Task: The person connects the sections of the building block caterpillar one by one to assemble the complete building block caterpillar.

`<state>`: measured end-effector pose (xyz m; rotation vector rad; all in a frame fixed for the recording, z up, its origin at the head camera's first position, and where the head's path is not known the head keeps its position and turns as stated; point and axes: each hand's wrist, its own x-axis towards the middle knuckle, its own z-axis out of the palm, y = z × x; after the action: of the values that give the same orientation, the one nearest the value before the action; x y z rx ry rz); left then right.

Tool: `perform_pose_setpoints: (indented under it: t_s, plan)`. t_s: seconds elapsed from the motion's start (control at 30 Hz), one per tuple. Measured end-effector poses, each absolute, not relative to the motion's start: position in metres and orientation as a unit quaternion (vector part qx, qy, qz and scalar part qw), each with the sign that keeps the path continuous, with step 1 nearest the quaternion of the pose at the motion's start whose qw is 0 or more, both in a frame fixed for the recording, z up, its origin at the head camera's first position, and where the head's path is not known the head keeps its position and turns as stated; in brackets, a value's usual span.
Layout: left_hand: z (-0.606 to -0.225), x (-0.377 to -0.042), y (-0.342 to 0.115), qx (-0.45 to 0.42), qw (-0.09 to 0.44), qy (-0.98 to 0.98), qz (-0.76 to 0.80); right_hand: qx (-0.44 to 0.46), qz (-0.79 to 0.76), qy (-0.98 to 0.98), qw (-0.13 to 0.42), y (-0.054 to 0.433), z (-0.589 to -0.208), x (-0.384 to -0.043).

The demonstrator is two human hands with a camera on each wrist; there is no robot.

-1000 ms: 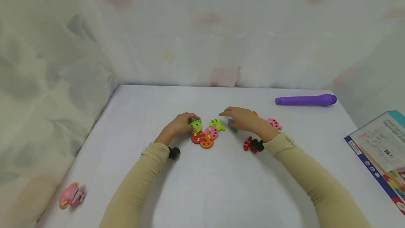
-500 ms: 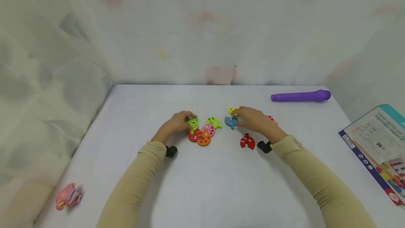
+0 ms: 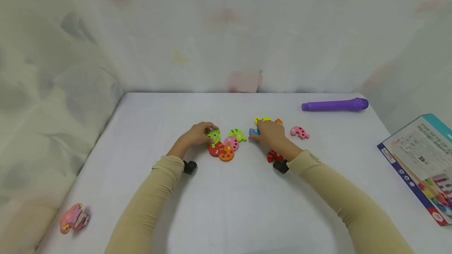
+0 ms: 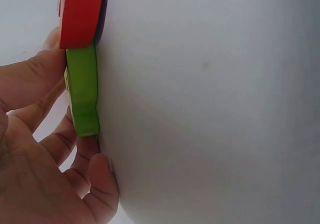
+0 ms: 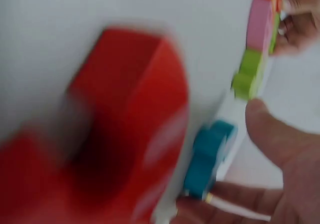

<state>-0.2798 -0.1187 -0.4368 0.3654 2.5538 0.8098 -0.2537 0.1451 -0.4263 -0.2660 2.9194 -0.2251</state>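
My left hand [image 3: 194,135] grips the green puzzle piece with an animal face [image 3: 214,136], thumb and fingers around its edges. That piece joins the red piece numbered 2 [image 3: 214,151]. An orange piece [image 3: 226,154], a pink dotted piece [image 3: 231,143] and a striped green piece [image 3: 237,135] continue the curved chain. My right hand [image 3: 273,134] is over the blue piece [image 5: 202,159]; fingers are beside it, while the thumb [image 5: 272,136] stands apart from it. A red piece [image 3: 272,156] lies partly under the right wrist.
Beyond my right hand lie a yellow piece [image 3: 265,119] and another orange piece [image 3: 279,121]. A second pink piece [image 3: 299,132] is right of them. Farther out are a purple toy microphone [image 3: 335,105], a printed box [image 3: 420,164] and a pink toy figure [image 3: 74,218].
My right hand drew back, uncovering the blue and yellow pieces, then came left over the blue one, revealing the pink piece on the right. The left hand keeps its grip.
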Motion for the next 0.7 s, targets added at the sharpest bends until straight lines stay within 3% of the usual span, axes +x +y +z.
perform_pose_setpoints:
  t_s: [0.17,0.7]
  plan:
    - [-0.437,-0.280,-0.119,0.133,0.211,0.923,0.294,-0.100,-0.065,0.990,0.076,0.134,-0.431,-0.255]
    - [-0.438,-0.277,-0.117,0.124,0.211,0.923,0.298,-0.178,-0.148,0.969,0.087,0.139,-0.425,-0.241]
